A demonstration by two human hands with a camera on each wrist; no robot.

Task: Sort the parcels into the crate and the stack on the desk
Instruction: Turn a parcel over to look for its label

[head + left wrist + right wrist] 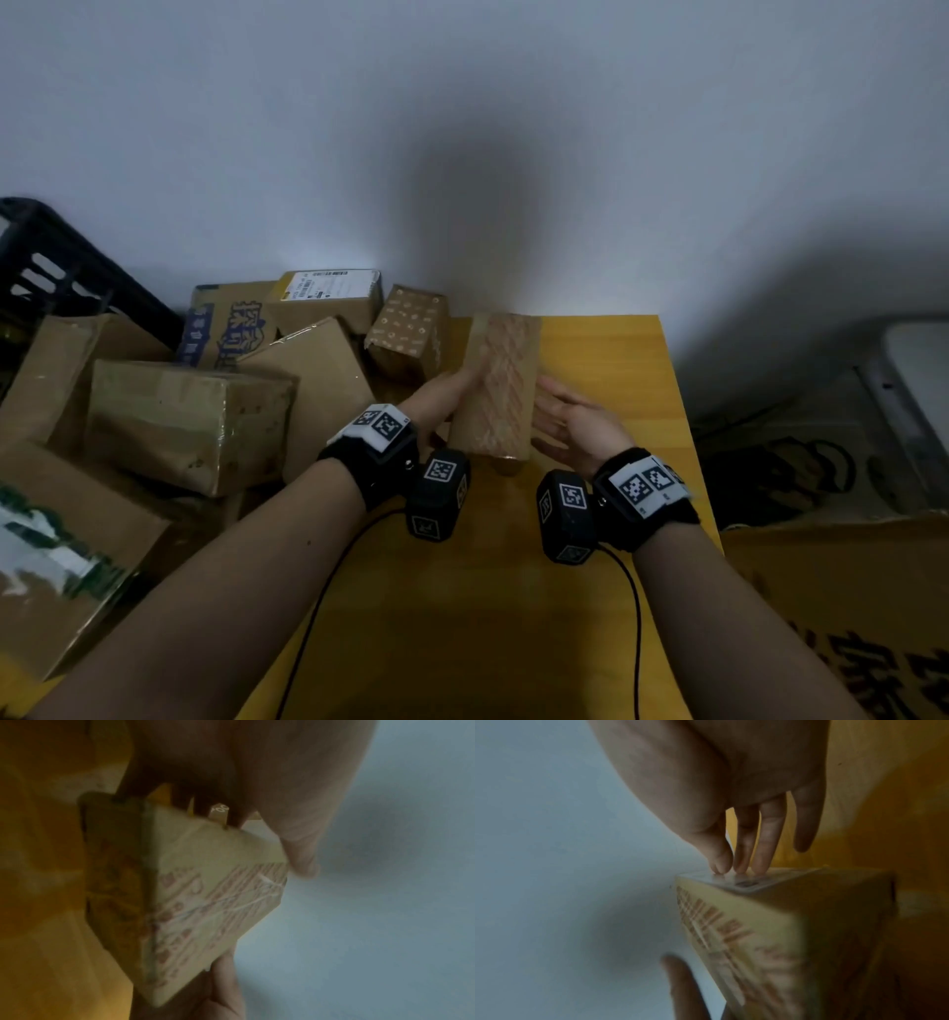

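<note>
A long brown parcel with red print hangs between my two hands above the yellow desk. My left hand grips its left side, thumb over the upper edge and fingers behind it. In the left wrist view the thumb hooks a corner of the parcel. My right hand is flat against the right side. In the right wrist view its straight fingertips touch the labelled face of the parcel. A black crate stands at the far left.
A heap of cardboard parcels fills the left of the desk, with a patterned box and a labelled box at the back. A large carton stands off the desk's right edge. The wall is close behind.
</note>
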